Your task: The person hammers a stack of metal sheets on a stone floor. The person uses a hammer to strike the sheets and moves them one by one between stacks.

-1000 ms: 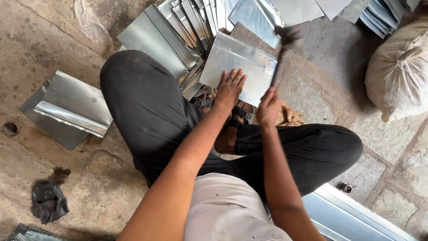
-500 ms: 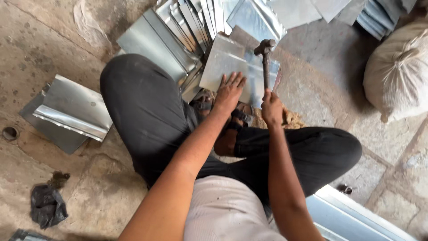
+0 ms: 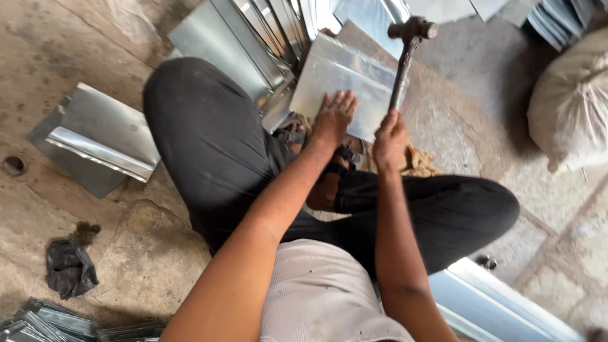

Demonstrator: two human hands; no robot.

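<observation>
While seated cross-legged on the rough concrete floor, working among sheet metal on every side. Off to the right, a bulging pale sack; at the lower right, a long pale metal section. Ahead, beyond the left knee, a stack of folded grey sheets; well apart on the left, a single bent sheet lying alone.

Just in front of the crossed legs, lying flat on the ground: the flat sheet, the piece being worked. Pressed down at its near edge by the left hand, palm flat and fingers spread, gripping nothing. Held upright over its right edge: a dark hammer, head high and clear of the metal, handle clenched low in the right hand, closed tight in a fist.

Judged from this: mid-hammering, at the top of a swing rather than at contact. For a sound blow, calls for a straight drop onto the sheet's right edge, a firm pin from the flat palm, and spread fingers kept clear of the head's path.

Smallest, at the lower left: a crumpled black rag.
</observation>
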